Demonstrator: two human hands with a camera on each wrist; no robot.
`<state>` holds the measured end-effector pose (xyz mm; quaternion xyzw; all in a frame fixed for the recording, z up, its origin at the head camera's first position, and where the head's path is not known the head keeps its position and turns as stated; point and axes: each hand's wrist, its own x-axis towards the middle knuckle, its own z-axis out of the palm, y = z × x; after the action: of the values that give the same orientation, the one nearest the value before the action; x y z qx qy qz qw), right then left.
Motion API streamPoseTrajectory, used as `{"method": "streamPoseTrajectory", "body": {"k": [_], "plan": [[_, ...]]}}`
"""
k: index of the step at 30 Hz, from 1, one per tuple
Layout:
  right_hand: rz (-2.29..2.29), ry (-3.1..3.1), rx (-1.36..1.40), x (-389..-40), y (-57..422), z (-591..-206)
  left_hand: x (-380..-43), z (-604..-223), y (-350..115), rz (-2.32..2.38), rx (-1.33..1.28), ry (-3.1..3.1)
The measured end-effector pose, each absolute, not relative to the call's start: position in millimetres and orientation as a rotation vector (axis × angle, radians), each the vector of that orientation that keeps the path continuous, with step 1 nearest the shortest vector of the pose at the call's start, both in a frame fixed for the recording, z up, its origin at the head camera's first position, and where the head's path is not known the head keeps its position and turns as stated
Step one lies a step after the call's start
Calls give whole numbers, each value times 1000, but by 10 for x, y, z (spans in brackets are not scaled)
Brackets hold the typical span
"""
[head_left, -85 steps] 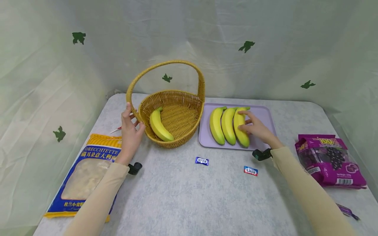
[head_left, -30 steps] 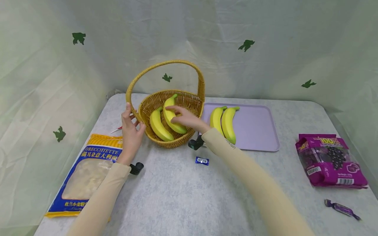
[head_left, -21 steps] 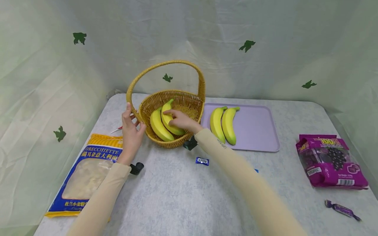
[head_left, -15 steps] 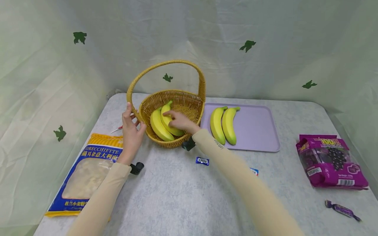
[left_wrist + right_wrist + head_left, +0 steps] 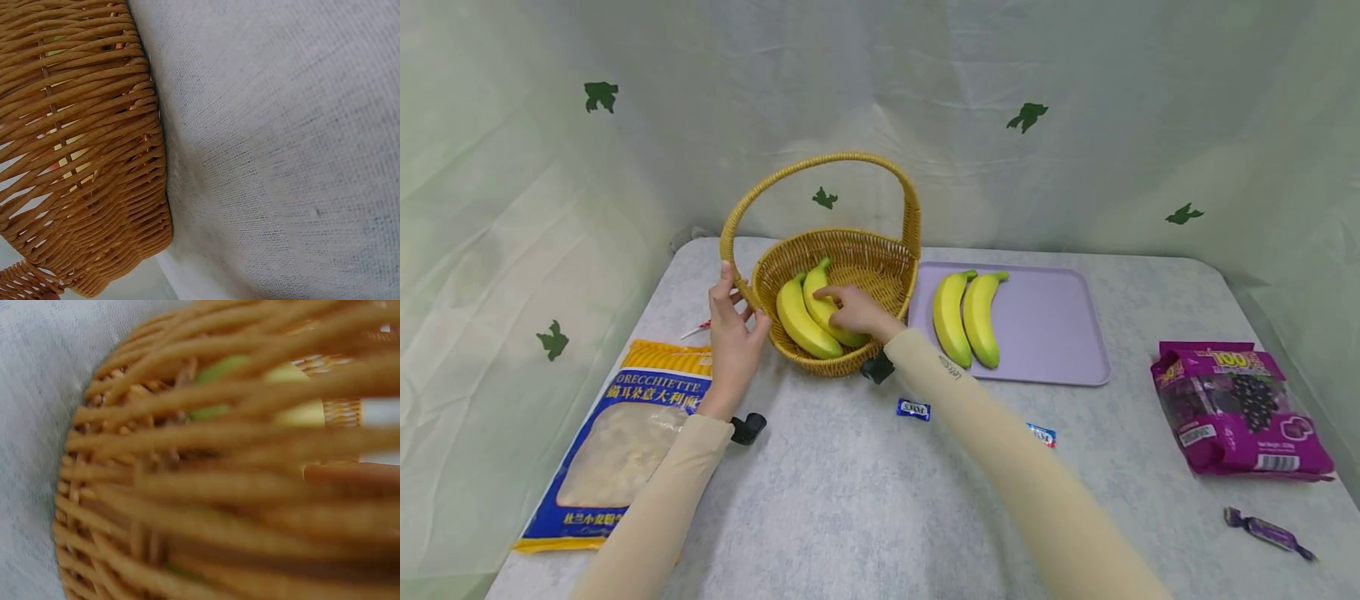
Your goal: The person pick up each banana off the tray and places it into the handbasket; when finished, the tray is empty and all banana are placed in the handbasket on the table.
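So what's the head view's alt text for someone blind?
A right hand holds a curved yellow banana beside another banana inside a golden wicker basket, and a left hand holds the basket's side. Two more bananas lie on a rectangular lilac tray.

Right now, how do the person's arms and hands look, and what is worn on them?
The left sleeve is long and cream; the right sleeve matches, with small dark lettering I cannot read. A small black camera sits at each wrist. The left hand and right hand wear no gloves.

Four bananas [image 5: 981, 318], one basket [image 5: 883, 282], one tray [image 5: 1048, 329], two bags [image 5: 1243, 412], three candies [image 5: 913, 409] (wrapped), one lollipop [image 5: 703, 326]
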<state>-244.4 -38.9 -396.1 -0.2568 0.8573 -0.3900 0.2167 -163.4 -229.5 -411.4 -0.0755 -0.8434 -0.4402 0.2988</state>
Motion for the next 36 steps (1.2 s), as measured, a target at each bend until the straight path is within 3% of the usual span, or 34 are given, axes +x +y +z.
{"method": "streamPoseTrajectory", "body": {"k": [18, 36], "plan": [[-1836, 2041, -596, -2522, 350, -3824, -1619, -4118, -2298, -1148, -202, -2245], [-1908, 2181, -339, -2579, 1666, -4126, -1643, -4133, -2301, -1132, -230, -2228]]}}
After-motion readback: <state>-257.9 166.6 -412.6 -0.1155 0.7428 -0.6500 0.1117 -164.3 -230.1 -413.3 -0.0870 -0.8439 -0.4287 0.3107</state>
